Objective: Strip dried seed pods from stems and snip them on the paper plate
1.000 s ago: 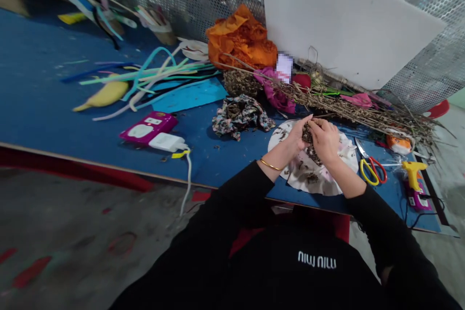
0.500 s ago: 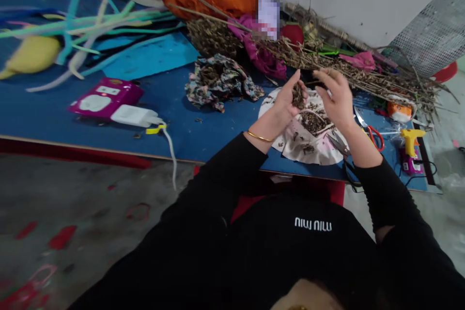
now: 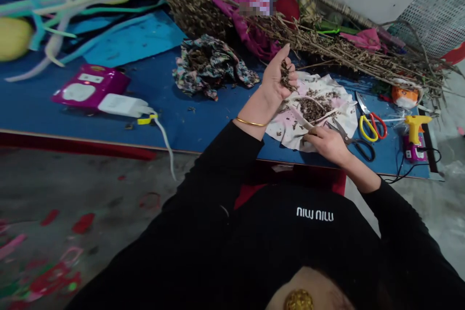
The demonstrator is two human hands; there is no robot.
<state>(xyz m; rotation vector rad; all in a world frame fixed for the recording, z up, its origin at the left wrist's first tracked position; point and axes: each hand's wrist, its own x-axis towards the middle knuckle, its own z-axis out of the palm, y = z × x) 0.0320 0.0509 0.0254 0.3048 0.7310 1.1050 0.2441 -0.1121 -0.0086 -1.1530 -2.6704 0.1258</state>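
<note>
My left hand (image 3: 276, 80) is cupped palm up, its fingers curled around a clump of dried plant bits (image 3: 286, 76). Below it, a round white cloth with pinkish patches (image 3: 279, 128) lies on the blue table, bearing a heap of dark dried bits (image 3: 315, 107). At the cloth's near edge, my right hand (image 3: 330, 145) has its fingers pressed together on the fabric, by a pale strip; the fingertips are partly hidden. Black-handled scissors (image 3: 364, 150) lie just beyond that hand, their blades resting on the cloth. Red-and-yellow-handled scissors (image 3: 374, 127) lie to the right.
A crumpled patterned cloth with dried matter (image 3: 214, 65) lies left of my left hand. Dried stalks (image 3: 348, 65) stretch along the back. A yellow glue gun (image 3: 414, 127) stands at the right edge. Left are a purple box (image 3: 90, 87) with a white plug and several long balloons (image 3: 72, 9).
My right hand has come down from beside my left hand to the cloth's near edge and closed there. My left hand stays cupped around the dried bits. The camera view has shifted slightly.
</note>
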